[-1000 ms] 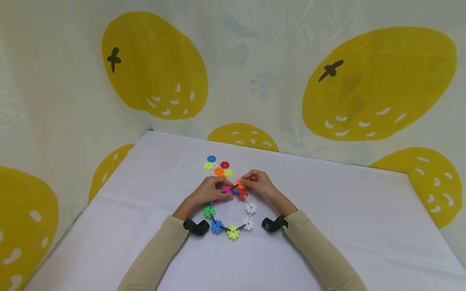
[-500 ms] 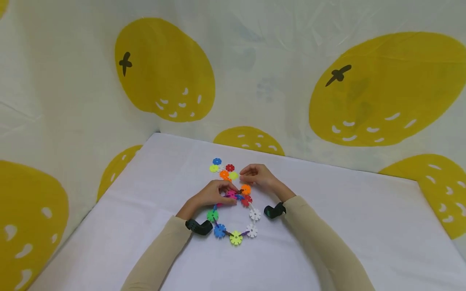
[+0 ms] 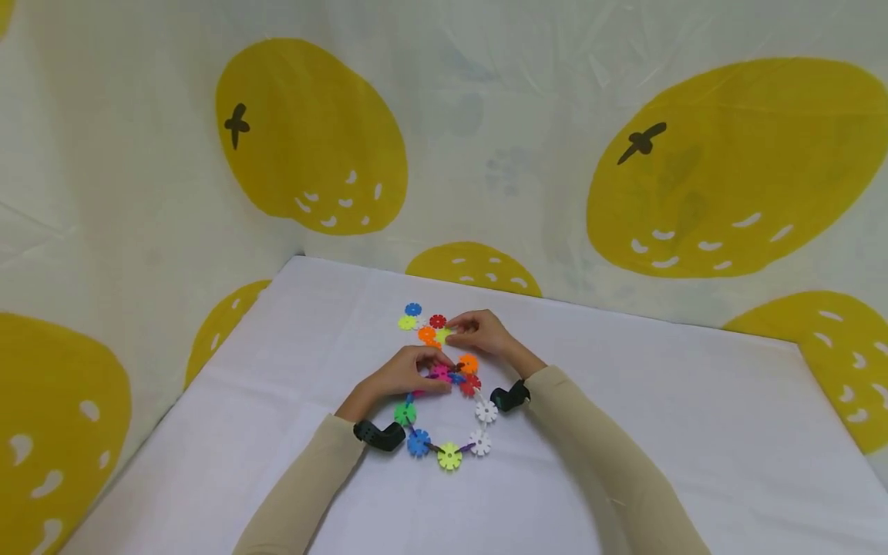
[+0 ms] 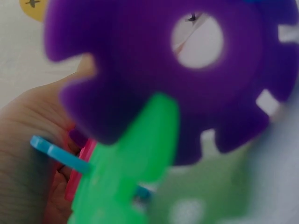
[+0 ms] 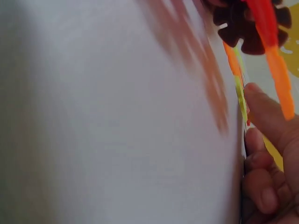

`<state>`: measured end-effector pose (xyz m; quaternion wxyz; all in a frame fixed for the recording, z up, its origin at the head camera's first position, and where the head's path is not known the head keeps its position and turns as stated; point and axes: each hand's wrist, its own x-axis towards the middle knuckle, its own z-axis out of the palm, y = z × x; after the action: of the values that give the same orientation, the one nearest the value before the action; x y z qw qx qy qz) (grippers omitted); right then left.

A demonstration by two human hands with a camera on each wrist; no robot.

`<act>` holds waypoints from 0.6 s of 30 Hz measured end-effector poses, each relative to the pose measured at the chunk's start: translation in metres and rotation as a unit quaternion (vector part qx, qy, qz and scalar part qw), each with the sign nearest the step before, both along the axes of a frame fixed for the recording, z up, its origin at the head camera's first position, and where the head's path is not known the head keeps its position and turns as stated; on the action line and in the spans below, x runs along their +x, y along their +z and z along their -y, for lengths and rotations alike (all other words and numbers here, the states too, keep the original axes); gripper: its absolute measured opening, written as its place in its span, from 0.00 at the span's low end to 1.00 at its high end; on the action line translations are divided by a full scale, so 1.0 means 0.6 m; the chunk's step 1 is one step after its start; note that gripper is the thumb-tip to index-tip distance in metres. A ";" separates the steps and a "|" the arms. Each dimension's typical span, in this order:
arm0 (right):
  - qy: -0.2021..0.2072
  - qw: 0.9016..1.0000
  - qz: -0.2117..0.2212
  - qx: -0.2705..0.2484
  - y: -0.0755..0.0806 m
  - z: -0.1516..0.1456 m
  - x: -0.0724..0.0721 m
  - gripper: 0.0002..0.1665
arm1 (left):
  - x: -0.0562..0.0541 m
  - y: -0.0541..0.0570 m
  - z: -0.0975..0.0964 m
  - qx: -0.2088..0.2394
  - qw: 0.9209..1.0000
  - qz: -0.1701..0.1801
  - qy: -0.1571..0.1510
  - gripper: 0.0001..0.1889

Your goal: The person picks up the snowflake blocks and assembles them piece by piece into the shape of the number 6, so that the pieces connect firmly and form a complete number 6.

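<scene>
My left hand (image 3: 402, 371) grips a pink notched disc (image 3: 440, 372) at the far side of a ring of slotted snowflake discs, its fingers above and thumb below. An orange disc (image 3: 468, 364) juts out from that side beside a red disc (image 3: 471, 385). My right hand (image 3: 480, 333) has its thumb and fingertips right at a loose yellow disc (image 3: 442, 336), part of a small pile. In the left wrist view a purple disc (image 4: 126, 56) and a green disc (image 4: 117, 186) interlock close to the camera. The right wrist view shows the thumb beside the yellow disc's edge (image 5: 240, 95).
Beyond the ring lie loose discs: a blue disc (image 3: 413, 309), a red disc (image 3: 438, 321), another yellow disc (image 3: 407, 323) and orange ones (image 3: 427, 334). A white cloth covers the table (image 3: 624, 408). A printed curtain (image 3: 499, 154) hangs behind it.
My right hand has let go of the orange disc on the ring, lifted away, then moved left to the loose yellow disc. The left hand keeps its hold on the pink disc.
</scene>
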<state>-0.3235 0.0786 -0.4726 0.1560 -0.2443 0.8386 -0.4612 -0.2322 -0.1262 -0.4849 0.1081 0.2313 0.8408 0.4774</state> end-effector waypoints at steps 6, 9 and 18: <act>-0.013 1.000 -0.002 0.023 0.006 0.007 0.005 0.19 | 0.001 0.000 -0.001 0.005 1.000 0.002 0.000 0.16; -0.022 0.999 0.004 0.027 0.005 0.003 0.007 0.18 | 0.001 0.000 -0.003 0.006 1.000 0.003 0.000 0.17; -0.045 0.997 0.052 -0.037 -0.006 -0.020 0.009 0.13 | 0.000 0.000 -0.003 -0.004 1.000 -0.010 0.012 0.17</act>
<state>-0.3184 0.0903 -0.4762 0.1696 -0.1873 0.8217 -0.5109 -0.2321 -0.1246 -0.4847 0.0946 0.2259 0.8463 0.4730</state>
